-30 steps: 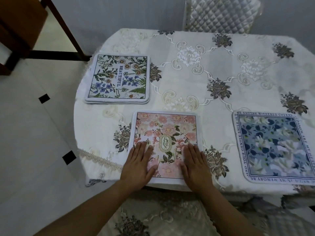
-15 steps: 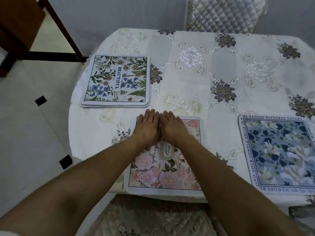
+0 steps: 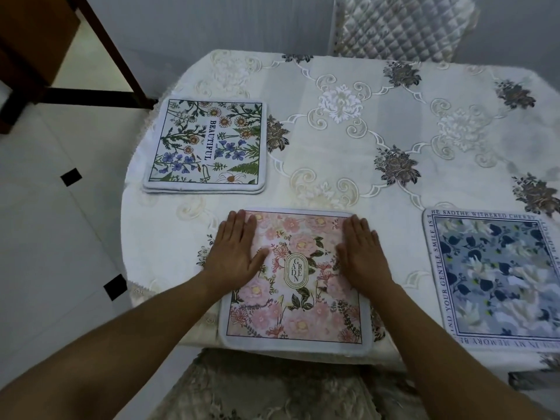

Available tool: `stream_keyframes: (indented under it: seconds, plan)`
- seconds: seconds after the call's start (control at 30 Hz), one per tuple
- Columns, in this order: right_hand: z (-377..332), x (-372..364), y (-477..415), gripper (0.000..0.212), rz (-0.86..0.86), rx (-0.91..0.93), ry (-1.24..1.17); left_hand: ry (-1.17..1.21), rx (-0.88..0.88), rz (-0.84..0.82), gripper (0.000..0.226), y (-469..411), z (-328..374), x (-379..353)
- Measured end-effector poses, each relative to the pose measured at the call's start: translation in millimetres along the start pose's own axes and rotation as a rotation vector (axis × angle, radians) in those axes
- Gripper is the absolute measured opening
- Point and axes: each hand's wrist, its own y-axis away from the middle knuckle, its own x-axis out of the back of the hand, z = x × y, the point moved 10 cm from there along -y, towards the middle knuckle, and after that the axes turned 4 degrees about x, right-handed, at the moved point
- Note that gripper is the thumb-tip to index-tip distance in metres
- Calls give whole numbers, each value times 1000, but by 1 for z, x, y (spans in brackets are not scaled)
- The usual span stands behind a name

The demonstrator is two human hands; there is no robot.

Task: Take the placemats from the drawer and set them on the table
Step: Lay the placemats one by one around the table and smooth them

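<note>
A pink floral placemat (image 3: pixel 298 301) marked GARDEN lies at the table's near edge, right in front of me. My left hand (image 3: pixel 236 253) presses flat on its far left part, fingers straight. Flat on the far right part rests my right hand (image 3: pixel 362 253). At the far left sits a small stack of placemats (image 3: pixel 209 147); the top one has green and blue flowers and the word BEAUTIFUL. A blue floral placemat (image 3: pixel 497 277) with lettering round its border lies at the right, partly cut off by the frame.
The round table (image 3: pixel 348 140) wears a white embroidered cloth. A quilted chair back (image 3: pixel 400 25) stands behind it, and a cushioned seat (image 3: pixel 266 389) is below the near edge. Dark wooden furniture (image 3: pixel 36 40) stands at the upper left on a white tiled floor.
My hands slid from the near edge up to the mat's far middle, then spread apart to its far left and right corners, staying flat on it.
</note>
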Motion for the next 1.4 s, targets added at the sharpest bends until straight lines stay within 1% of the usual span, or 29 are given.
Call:
stream_keyframes:
  seconds: [0.07, 0.13, 0.3, 0.37, 0.47, 0.57, 0.63, 0.73, 0.77, 0.9, 1.07, 1.13, 1.23, 1.4]
  plan:
    - [-3, -5, 10, 69, -1, -32, -12, -10, 23, 0, 79, 9, 0, -2]
    - [-7, -12, 34, 68, -13, -44, -42, 2, 31, -3, 80, 32, 3, -7]
    - [-22, -36, 143, 70, -7, -6, -19, 3, 27, -13, 82, 120, 13, -29]
    - [-22, -43, 164, 69, -21, -17, -14, -1, 57, -24, 81, 137, 13, -34]
    - [-24, -42, 166, 69, -56, -53, -6, -20, 86, -63, 80, 141, 15, -31]
    - [-32, -27, 159, 67, -73, -62, 56, -46, 107, -123, 81, 138, 21, -18]
    - [-40, -6, 152, 58, -78, -64, 73, -93, 99, -124, 75, 138, 27, 1]
    - [-59, 25, 135, 45, -79, -29, 55, -128, 68, -62, 63, 143, 36, 36]
    - [-68, 35, 130, 46, -79, -6, 58, -114, 66, -37, 61, 146, 38, 48]
    - [-115, 61, 118, 61, -93, 117, 71, -73, 47, 72, 53, 163, 43, 95]
    - [-176, 77, 127, 66, -115, 221, 70, -157, 94, 93, 70, 194, 22, 130]
    - [-202, 79, 135, 68, -124, 257, 81, -195, 98, 108, 75, 210, 9, 142]
    - [-244, 85, 143, 67, -117, 299, 99, -217, 107, 124, 73, 234, -17, 155]
    - [-331, 76, 149, 70, -110, 338, 132, -184, 139, 164, 72, 279, -87, 178]
